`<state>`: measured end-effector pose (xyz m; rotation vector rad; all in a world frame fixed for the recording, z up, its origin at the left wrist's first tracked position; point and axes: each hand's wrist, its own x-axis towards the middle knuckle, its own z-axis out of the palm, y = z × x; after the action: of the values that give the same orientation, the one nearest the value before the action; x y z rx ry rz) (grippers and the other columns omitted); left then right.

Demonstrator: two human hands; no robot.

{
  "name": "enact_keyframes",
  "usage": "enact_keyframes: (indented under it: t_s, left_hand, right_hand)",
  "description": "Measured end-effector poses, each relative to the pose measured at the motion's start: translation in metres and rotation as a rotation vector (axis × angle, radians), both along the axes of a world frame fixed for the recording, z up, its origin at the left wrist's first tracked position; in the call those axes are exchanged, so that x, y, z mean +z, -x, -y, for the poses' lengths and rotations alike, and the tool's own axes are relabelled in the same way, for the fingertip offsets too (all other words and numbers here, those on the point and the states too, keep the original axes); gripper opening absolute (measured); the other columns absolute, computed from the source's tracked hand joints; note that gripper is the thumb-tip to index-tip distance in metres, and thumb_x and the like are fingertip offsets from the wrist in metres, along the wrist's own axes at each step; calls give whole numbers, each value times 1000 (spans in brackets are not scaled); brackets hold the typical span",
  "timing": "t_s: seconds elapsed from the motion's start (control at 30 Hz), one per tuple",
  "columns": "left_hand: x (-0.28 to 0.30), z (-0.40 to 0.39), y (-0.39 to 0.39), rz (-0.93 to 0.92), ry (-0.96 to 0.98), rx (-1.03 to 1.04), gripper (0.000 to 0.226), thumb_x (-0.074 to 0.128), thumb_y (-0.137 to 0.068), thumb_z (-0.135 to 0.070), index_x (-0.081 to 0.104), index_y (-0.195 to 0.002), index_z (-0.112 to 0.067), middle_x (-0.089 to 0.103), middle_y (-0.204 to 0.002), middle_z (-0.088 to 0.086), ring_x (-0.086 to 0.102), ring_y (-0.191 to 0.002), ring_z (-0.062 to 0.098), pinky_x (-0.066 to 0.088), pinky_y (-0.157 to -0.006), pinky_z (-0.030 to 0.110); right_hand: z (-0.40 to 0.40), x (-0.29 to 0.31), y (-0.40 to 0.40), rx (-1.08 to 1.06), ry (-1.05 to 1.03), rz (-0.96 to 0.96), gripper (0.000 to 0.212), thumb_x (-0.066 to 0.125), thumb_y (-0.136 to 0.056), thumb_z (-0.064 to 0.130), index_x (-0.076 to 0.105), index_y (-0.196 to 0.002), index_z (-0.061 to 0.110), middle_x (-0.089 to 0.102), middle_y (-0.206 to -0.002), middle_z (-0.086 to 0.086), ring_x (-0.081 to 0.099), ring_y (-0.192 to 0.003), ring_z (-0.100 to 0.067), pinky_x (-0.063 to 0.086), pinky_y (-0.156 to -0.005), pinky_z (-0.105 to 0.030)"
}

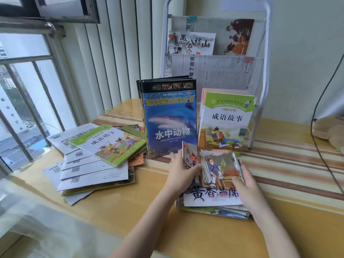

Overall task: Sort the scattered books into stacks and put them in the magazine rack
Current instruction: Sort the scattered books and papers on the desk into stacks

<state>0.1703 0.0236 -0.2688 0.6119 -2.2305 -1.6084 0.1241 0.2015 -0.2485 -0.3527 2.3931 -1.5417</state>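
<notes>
Both hands sat lower center-right of frame, gripping a stack of thin picture books (212,183) by its sides — left hand (179,175) w/ thumb curled onto the top cover, right hand (245,183) w/ fingers wrapped round the right edge. Stack rested on the table (149,211). Magazine rack (214,53) stood at upper center — scattered books (96,155) at left.

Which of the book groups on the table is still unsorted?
The fanned pile at the left, books overlapping at odd angles. The shark-cover set and green-topped set stand upright; both hands square the near stack.
</notes>
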Motion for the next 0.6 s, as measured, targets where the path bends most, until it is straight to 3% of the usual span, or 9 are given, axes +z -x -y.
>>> enact_keyframes:
  t_s: [0.07, 0.13, 0.23, 0.3, 0.37, 0.43, 0.47, 0.53, 0.6]
  left_hand:
    - [-4, -3, 4, 54, 6, -22, 97, 71, -76, -45, 16, -151, -19, 24, -156, 1, 22, -144, 23, 25, -116, 43]
    - [-6, -2, 7, 57, -7, -30, 110, 73, -80, -36, -6, -152, -12, 8, -160, 3, 13, -146, 18, 18, -118, 36]
    - [-1, -1, -2, -60, 149, 59, 93, 70, -84, -33, 9, -152, -11, 23, -157, 3, 24, -143, 16, 25, -114, 31]
    - [4, 8, -19, -242, 358, 206, 64, 64, -90, -29, 34, -144, -13, 47, -142, 2, 46, -129, 17, 41, -104, 32]
    - [6, 32, -36, -313, 619, 377, 40, 61, -90, -27, 51, -127, -13, 61, -122, 1, 57, -111, 20, 48, -87, 32]
    - [4, 66, -48, -135, 864, 539, 40, 61, -88, -32, 53, -122, -12, 58, -127, 7, 49, -122, 30, 37, -99, 40]
    - [1, 86, -53, 82, 928, 572, 51, 59, -87, -40, 48, -130, -12, 48, -140, 11, 35, -135, 34, 24, -110, 48]
    - [-3, 117, -65, 498, 916, 531, 77, 52, -86, -57, 28, -145, -14, 20, -157, 12, 8, -145, 38, 4, -114, 56]
    - [-10, 134, -73, 610, 902, 479, 75, 43, -89, -59, 26, -146, -13, 20, -157, 10, 10, -145, 34, 10, -113, 57]
  right_hand:
    - [-3, -14, 13, -23, -417, -111, 54, 31, -102, 30, 9, -151, 26, 0, -159, 1, -15, -145, -22, 2, -115, -54]
    - [4, -17, 22, -35, -692, -145, 56, 21, -101, 35, 0, -151, 23, -9, -159, -4, -26, -141, -30, -2, -108, -69]
    - [20, -12, 10, -131, -737, -341, 60, 31, -98, 26, 5, -151, 20, -2, -159, -6, -13, -144, -33, -4, -104, -72]
    - [32, -9, -4, -247, -516, -673, 57, 51, -88, 13, 34, -143, 17, 29, -153, -10, 12, -145, -30, -4, -105, -68]
    - [50, -10, -16, -204, -304, -897, 42, 59, -80, 2, 56, -120, 14, 57, -130, -9, 40, -133, -28, 8, -108, -66]
    - [75, -13, -25, -27, -220, -977, 30, 54, -80, 4, 61, -108, 14, 65, -115, -7, 52, -122, -27, 21, -107, -60]
    - [89, -12, -30, 83, -205, -974, 30, 51, -80, 7, 61, -106, 16, 65, -113, -5, 54, -120, -26, 24, -107, -57]
    - [116, -11, -41, 274, -174, -941, 32, 47, -79, 11, 62, -106, 20, 65, -113, 0, 52, -119, -21, 25, -109, -46]
    - [137, -13, -50, 405, -117, -899, 30, 48, -81, 12, 61, -106, 21, 64, -112, 4, 51, -117, -14, 30, -106, -35]
